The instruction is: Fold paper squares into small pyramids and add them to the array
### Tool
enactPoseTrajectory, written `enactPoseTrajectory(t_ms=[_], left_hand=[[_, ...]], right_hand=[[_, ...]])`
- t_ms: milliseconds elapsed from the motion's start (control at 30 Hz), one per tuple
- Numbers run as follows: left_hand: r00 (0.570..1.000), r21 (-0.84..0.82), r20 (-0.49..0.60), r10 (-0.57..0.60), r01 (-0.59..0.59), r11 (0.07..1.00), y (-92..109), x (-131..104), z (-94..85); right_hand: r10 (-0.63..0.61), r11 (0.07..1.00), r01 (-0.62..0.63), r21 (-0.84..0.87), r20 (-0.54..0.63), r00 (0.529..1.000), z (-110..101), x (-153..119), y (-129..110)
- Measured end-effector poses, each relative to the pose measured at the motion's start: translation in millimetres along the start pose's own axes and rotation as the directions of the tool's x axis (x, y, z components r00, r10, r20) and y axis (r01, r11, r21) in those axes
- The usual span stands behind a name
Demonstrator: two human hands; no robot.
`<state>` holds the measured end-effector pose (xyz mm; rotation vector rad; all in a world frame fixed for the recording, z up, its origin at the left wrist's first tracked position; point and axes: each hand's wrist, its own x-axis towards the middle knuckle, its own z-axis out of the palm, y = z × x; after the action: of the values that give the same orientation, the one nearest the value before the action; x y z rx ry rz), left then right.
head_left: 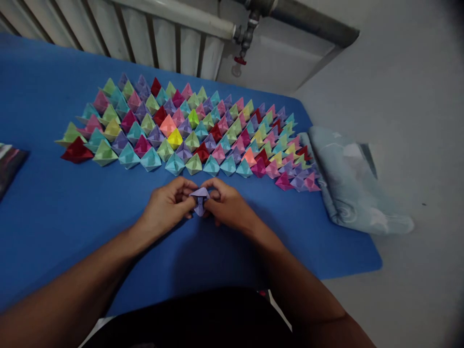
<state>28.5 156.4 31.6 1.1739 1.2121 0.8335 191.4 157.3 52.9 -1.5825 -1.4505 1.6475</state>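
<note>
A small purple folded paper piece (199, 200) is held between my two hands, low in front of the rows of paper boats. My left hand (168, 204) pinches its left side with thumb and fingers. On the right side, my right hand (229, 203) grips it the same way. Just beyond my hands, several rows of folded paper boats (175, 138) in many colours stand on the blue mat (90, 193).
A rolled pale green patterned cloth (357, 186) lies at the mat's right end. A dark item (11, 166) is at the far left edge. Behind the mat are a white radiator (165, 43) and a pipe with a red valve (239, 61).
</note>
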Motion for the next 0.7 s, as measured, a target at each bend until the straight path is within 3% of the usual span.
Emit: enactPoseTrajectory(t_ms=[133,267,533,700], left_hand=[[0.998,-0.015,0.056,-0.007,0.008,1.0,-1.3,1.4,-1.0],[0.998,0.044,0.06,0.003,-0.006,0.999,0.3,0.2,-3.0],[0.987,0.155,-0.05,0.155,-0.146,0.977,13.9,-1.0,-13.7],[0.993,0.139,0.066,0.096,-0.104,0.985,14.3,0.8,-13.8]], right_hand=[[-0.104,0.991,0.095,-0.09,-0.105,0.989,1.6,1.0,4.9],[-0.276,0.941,0.228,-0.249,-0.175,0.945,2.3,0.0,6.8],[-0.372,0.862,0.293,-0.414,-0.124,0.92,0.5,-3.8,5.6],[-0.38,0.847,0.299,-0.439,-0.108,0.919,0.1,-6.0,6.1]])
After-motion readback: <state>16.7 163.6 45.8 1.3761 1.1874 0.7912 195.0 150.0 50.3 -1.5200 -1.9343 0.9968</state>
